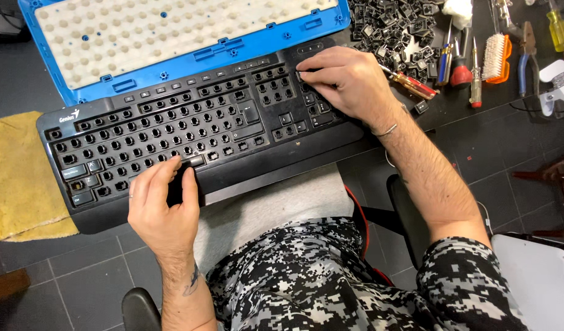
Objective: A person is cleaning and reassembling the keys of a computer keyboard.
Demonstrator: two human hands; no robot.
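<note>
Left hand (162, 205) clasps the keyboard's (196, 135) front edge; right hand (349, 79) presses its numpad corner, fingers curled, perhaps pinching a keycap. Keycaps (392, 30) piled beyond.

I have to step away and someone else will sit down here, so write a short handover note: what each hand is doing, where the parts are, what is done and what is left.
Left hand: grips the front edge of the black keyboard, steadying it on the lap.
Right hand: fingertips on the number pad, top corner.
Parts: loose keycaps piled above the keyboard; blue back shell with its white membrane behind it; screwdrivers and a brush to the right.
Done: most keycaps are off.
Left: a few caps remain on the left edge, around enter and the number pad.
</note>
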